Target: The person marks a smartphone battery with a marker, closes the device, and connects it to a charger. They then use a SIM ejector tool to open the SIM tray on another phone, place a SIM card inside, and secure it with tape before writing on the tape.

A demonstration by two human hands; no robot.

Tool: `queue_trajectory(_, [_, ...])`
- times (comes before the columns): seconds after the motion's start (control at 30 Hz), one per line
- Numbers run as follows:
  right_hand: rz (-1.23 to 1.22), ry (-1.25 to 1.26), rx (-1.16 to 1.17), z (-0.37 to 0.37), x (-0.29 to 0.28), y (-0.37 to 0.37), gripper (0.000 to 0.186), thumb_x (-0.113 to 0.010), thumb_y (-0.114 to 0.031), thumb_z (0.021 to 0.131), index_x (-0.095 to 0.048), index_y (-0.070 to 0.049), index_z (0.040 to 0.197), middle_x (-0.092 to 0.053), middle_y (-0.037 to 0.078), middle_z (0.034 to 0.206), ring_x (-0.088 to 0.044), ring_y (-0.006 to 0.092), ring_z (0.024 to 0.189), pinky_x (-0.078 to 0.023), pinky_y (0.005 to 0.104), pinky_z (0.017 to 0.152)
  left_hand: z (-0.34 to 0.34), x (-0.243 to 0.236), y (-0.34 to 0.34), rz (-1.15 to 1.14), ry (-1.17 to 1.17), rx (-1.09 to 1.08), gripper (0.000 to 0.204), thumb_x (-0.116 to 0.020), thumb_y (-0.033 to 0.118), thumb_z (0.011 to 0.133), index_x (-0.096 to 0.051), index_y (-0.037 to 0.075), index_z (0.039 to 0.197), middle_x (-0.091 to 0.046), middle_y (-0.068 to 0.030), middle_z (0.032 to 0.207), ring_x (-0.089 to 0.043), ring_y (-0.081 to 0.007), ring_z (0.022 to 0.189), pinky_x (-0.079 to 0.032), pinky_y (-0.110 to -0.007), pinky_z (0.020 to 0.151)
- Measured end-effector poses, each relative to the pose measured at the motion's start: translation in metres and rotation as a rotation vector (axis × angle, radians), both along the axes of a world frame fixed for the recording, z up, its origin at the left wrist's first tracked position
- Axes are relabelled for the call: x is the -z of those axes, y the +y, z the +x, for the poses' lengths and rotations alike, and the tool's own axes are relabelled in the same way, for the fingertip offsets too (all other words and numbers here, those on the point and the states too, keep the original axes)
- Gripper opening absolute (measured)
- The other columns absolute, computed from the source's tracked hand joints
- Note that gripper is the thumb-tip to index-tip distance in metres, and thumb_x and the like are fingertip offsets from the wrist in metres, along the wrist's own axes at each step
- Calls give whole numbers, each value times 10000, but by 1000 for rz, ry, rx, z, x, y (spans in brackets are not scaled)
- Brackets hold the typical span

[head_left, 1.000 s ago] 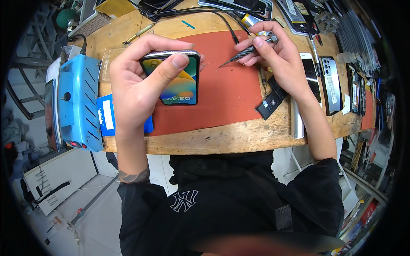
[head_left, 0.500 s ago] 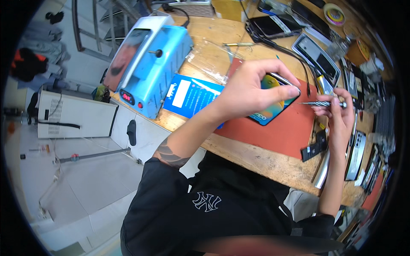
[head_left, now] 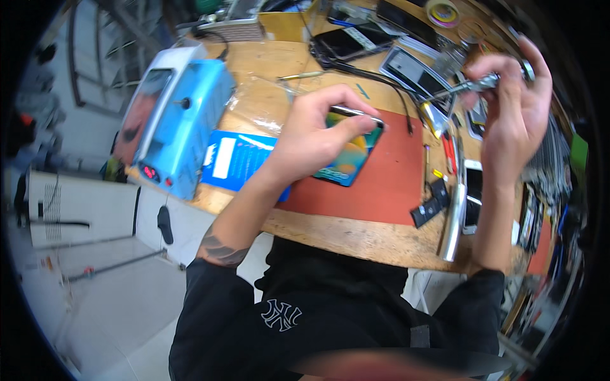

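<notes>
My left hand (head_left: 314, 130) is closed around the edges of a smartphone (head_left: 348, 162) with a lit, colourful screen. The phone is over a reddish-brown work mat (head_left: 387, 193), tilted, and my hand covers part of its screen. Up at the right, my right hand (head_left: 518, 111) is raised, its fingers wrapped around a slim metal precision screwdriver (head_left: 484, 82). The screwdriver's tip points left, well apart from the phone, and it is slightly blurred.
A blue machine (head_left: 200, 120) stands at the left, beside a blue printed packet (head_left: 238, 159). Right of the mat lie a black phone part (head_left: 430, 203), a silver tube (head_left: 452, 228) and a white phone (head_left: 472, 181). Farther back are cables, a dark phone (head_left: 352, 43) and a tape roll (head_left: 443, 13).
My right hand has lifted the screwdriver up and away to the right from beside the phone. My left hand keeps its grip. The whole view has shifted, moving the bench leftward.
</notes>
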State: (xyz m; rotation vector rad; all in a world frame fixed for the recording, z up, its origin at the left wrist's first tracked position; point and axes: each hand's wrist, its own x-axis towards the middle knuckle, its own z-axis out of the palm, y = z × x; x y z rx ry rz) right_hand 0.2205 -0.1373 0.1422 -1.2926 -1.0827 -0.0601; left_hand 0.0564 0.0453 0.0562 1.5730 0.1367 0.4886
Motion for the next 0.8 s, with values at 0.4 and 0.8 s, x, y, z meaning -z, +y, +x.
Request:
queue_trajectory(0.4, [112, -59, -70, -6, 29, 27, 479, -514, -275, 1112, -338, 62, 1403, -707, 143, 803, -678, 148, 743, -519, 243, 742, -10, -9, -9, -45, -4, 130, 352, -758, -12, 916, -671, -40, 1255, -759, -111, 1078, -746, -192, 1043, -589, -282, 896])
queue_trajectory(0.8, [35, 74, -102, -13, 35, 24, 475, -545, -284, 1096, -360, 54, 1374, -716, 154, 819, -673, 149, 721, -520, 246, 714, -14, -9, -12, -21, 11, 109, 281, -781, 17, 904, -714, -39, 1170, -765, -108, 1076, -739, -158, 976, -586, -269, 852])
